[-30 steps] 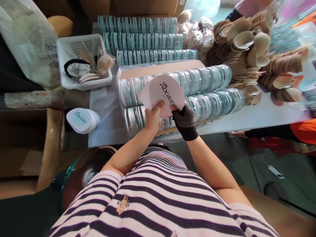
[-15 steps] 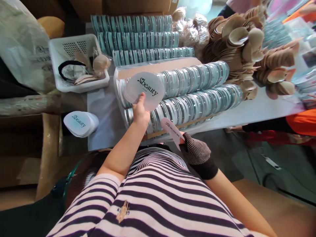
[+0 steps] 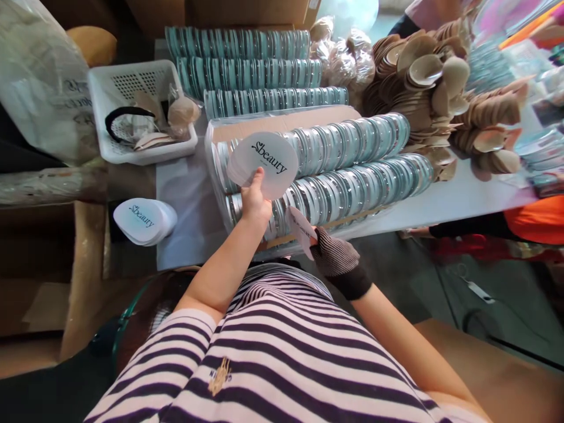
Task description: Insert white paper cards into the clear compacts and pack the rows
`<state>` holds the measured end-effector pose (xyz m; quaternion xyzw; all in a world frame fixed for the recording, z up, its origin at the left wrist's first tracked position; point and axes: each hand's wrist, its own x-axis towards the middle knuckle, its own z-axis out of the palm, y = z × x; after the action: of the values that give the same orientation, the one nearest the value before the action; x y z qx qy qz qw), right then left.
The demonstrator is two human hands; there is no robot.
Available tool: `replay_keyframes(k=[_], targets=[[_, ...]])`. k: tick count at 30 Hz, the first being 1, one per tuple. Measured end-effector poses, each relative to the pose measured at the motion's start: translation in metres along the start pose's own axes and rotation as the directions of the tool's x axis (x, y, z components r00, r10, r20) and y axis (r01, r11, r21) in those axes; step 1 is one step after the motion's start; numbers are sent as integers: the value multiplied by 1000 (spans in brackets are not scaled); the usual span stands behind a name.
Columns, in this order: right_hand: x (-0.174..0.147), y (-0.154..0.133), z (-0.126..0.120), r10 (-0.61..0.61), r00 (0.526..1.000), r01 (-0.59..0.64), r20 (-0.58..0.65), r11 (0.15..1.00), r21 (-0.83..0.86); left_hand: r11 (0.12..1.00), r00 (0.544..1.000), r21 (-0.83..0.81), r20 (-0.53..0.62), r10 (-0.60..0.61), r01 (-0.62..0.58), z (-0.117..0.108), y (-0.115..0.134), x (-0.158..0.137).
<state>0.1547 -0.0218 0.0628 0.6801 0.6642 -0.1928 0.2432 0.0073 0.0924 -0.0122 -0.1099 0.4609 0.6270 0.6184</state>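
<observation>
My left hand (image 3: 254, 202) holds a fanned stack of round white cards (image 3: 263, 163) printed "beauty" above the front rows of round silver-and-teal tins (image 3: 343, 176). My right hand (image 3: 335, 258), in a dark dotted glove, pinches a single white card (image 3: 301, 229) tilted edge-on, just in front of the tins near the table edge. A second pile of the same white cards (image 3: 143, 218) lies on the table at the left.
More rows of tins (image 3: 247, 70) lie at the back. A white basket (image 3: 141, 111) with a black headband and beige puffs stands at the left. Heaps of beige puffs (image 3: 440, 82) fill the right. Another person's orange sleeve (image 3: 533, 226) reaches in at right.
My hands came apart: the right pulled one card off the stack and drew it down toward me, then rose slightly. The left keeps the stack over the tins.
</observation>
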Motion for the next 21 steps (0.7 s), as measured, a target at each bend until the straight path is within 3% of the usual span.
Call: replay_keyframes(k=[5, 11, 19, 21], targets=[[34, -10, 9, -11, 999, 9, 43, 999, 41, 1000, 1000, -17, 9, -15, 16, -1, 0, 1], [34, -2, 19, -2, 997, 10, -71, 993, 120, 999, 1000, -11, 0, -31, 31, -4, 1, 4], [55, -15, 38, -72, 997, 74, -24, 996, 58, 999, 999, 1, -12, -44, 44, -4, 0, 3], [54, -15, 35, -79, 997, 75, 22, 988, 135, 999, 999, 2, -4, -36, 36, -4, 0, 3]])
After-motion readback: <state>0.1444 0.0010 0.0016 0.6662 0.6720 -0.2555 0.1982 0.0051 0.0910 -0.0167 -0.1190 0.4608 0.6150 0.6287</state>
